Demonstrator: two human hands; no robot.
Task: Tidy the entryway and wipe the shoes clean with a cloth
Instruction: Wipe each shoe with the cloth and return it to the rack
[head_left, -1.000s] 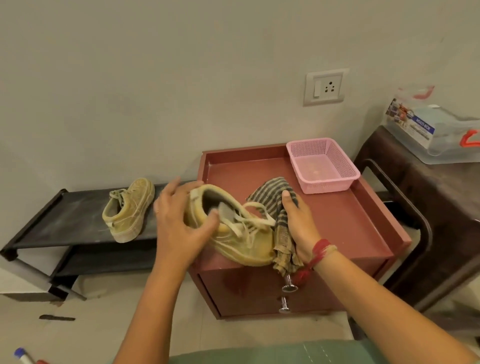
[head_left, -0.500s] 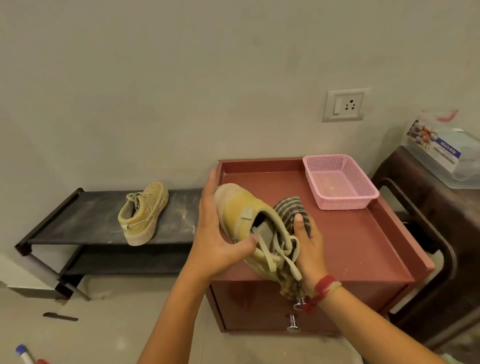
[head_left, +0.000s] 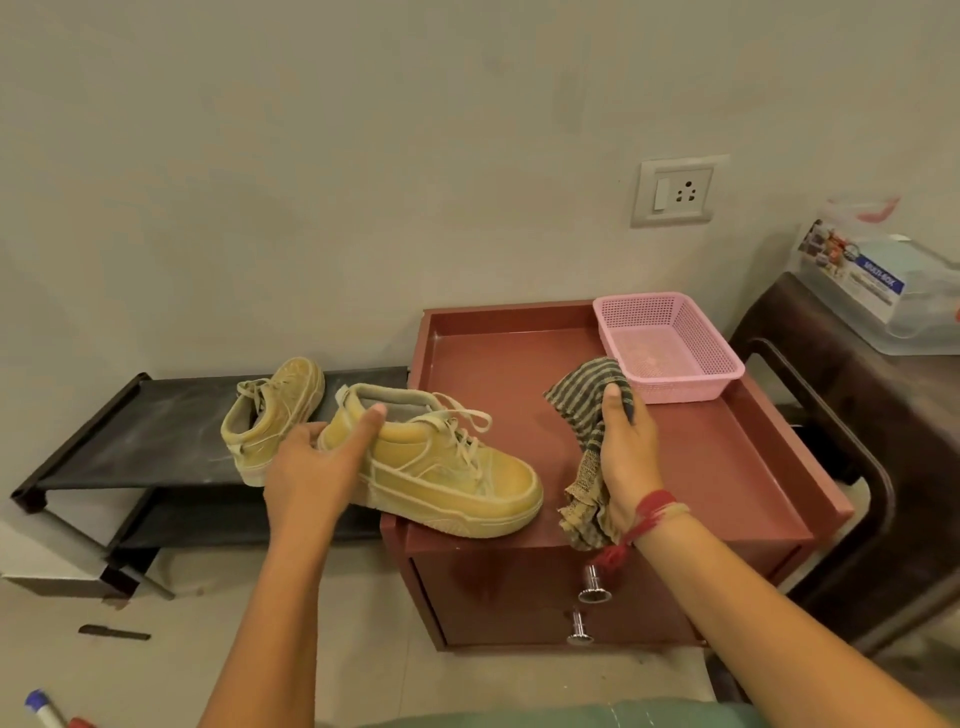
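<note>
A yellow sneaker (head_left: 447, 470) with pale laces stands upright, its toe on the front left corner of the red cabinet top (head_left: 691, 467) and its heel out past the edge. My left hand (head_left: 317, 467) grips its heel, thumb over the collar. My right hand (head_left: 626, 457) holds a green striped cloth (head_left: 589, 410) bunched up, a little right of the sneaker and apart from it. A second yellow sneaker (head_left: 270, 415) sits on the top shelf of the black shoe rack (head_left: 130, 441), toe toward the wall.
A pink mesh basket (head_left: 667, 345) stands at the cabinet's back right corner. A dark table (head_left: 883, 415) with a clear plastic box (head_left: 883, 286) is on the right. A marker (head_left: 44, 712) and a dark strip (head_left: 114, 633) lie on the floor.
The sneaker went from tilted against the cloth to upright on its sole, toe to the right. My right hand drew the cloth away to the right. The camera shifted left.
</note>
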